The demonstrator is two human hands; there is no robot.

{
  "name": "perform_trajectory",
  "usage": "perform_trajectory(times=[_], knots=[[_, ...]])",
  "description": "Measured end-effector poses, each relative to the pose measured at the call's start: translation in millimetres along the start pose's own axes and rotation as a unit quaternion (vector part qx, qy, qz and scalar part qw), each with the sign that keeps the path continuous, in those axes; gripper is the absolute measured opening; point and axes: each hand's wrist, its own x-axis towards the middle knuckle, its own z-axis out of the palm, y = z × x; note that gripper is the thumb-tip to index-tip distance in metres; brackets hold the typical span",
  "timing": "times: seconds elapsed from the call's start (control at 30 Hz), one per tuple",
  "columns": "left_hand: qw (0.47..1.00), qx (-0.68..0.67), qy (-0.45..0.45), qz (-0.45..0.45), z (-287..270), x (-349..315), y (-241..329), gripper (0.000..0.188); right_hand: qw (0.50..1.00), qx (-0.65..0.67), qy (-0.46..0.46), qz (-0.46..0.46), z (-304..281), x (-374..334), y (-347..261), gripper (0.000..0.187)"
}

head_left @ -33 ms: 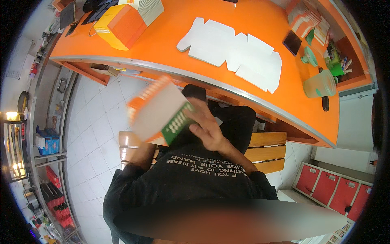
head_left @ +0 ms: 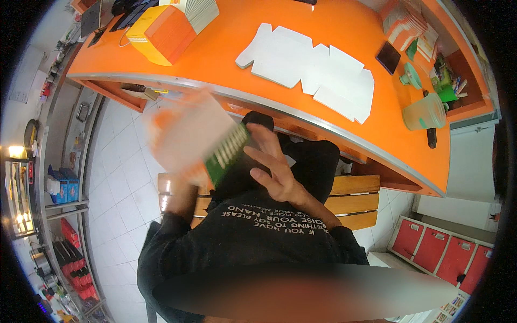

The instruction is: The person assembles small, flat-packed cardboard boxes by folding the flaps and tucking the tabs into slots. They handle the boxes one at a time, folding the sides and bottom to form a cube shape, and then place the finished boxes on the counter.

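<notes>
A cardboard box [head_left: 194, 137] with white, orange and green faces is held up over my lap, smeared by motion. My left hand is hidden behind it; only the blurred forearm [head_left: 180, 202] shows below, and the box appears to rest in that hand. My right hand [head_left: 274, 169] is open beside the green face, fingers apart, with a small gap to the box. On the orange table ahead lie flat white die-cut cardboard blanks [head_left: 312, 70].
At the table's far left stands a yellow and orange box [head_left: 161, 37] with folded card next to it. To the right are a phone [head_left: 388, 57], a translucent green tub [head_left: 424, 112] and its lid [head_left: 412, 75]. A wooden slatted bench [head_left: 353, 203] is beneath me.
The box has moved left and slightly up, away from my right hand. The right hand's fingers have come off its green face and spread. The white blanks stay in place.
</notes>
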Motion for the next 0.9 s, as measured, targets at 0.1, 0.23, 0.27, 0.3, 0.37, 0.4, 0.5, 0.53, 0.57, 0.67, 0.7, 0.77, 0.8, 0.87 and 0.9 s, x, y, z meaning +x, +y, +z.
perform_trajectory(times=[0.1,0.23,0.27,0.3,0.37,0.4,0.5,0.53,0.57,0.67,0.7,0.77,0.8,0.87,0.9], knots=[[0.797,0.456,0.045,0.394,32.8,112.4,159.8,0.066,1.000,-0.025,-0.016,0.005,-4.6,-1.5,1.5,0.045],[0.816,0.557,-0.087,0.131,20.7,238.4,238.7,0.089,0.995,-0.047,-0.036,0.081,-13.9,-9.6,-0.2,0.042],[0.810,0.567,-0.148,0.012,43.7,248.4,241.6,0.092,0.993,-0.061,-0.034,0.097,-15.4,-15.7,2.7,0.041],[0.772,0.612,-0.171,0.010,49.3,261.2,228.3,0.095,0.990,-0.075,-0.033,0.112,-16.5,-21.9,4.4,0.040],[0.686,0.695,-0.214,0.005,53.4,286.2,190.1,0.103,0.986,-0.082,-0.028,0.143,-16.2,-34.4,9.1,0.036],[0.712,0.663,-0.229,0.007,53.9,297.0,180.5,0.102,0.983,-0.080,-0.019,0.163,-15.9,-43.2,10.9,0.035],[0.754,0.576,-0.314,-0.033,43.4,318.2,174.8,0.101,0.977,-0.097,-0.020,0.188,-18.2,-50.2,7.9,0.031],[0.766,0.560,-0.314,-0.016,41.2,318.7,168.1,0.101,0.975,-0.110,-0.025,0.191,-20.2,-50.7,5.5,0.030],[0.778,0.544,-0.313,0.001,39.3,317.2,160.0,0.101,0.975,-0.113,-0.030,0.191,-24.4,-51.7,3.5,0.029],[0.769,0.533,-0.353,0.002,44.1,319.8,162.1,0.100,0.976,-0.141,-0.001,0.164,-41.9,-48.4,-5.6,0.023],[0.758,0.536,-0.371,-0.009,42.9,319.3,165.8,0.100,0.973,-0.178,0.030,0.141,-50.2,-42.3,-14.8,0.020],[0.753,0.530,-0.389,-0.039,37.4,320.0,163.2,0.099,0.937,-0.329,0.114,0.028,-74.1,-27.6,-27.9,0.020],[0.748,0.528,-0.399,-0.051,33.4,323.3,161.7,0.099,0.904,-0.400,0.149,-0.027,-90.2,-16.1,-36.0,0.023],[0.748,0.550,-0.367,-0.054,2.4,333.5,153.6,0.093,0.836,-0.519,0.177,-0.005,-115.3,2.5,-52.6,0.033],[0.748,0.560,-0.353,-0.056,-4.1,335.9,148.1,0.090,0.813,-0.566,0.137,0.016,-128.7,13.3,-57.0,0.036]])
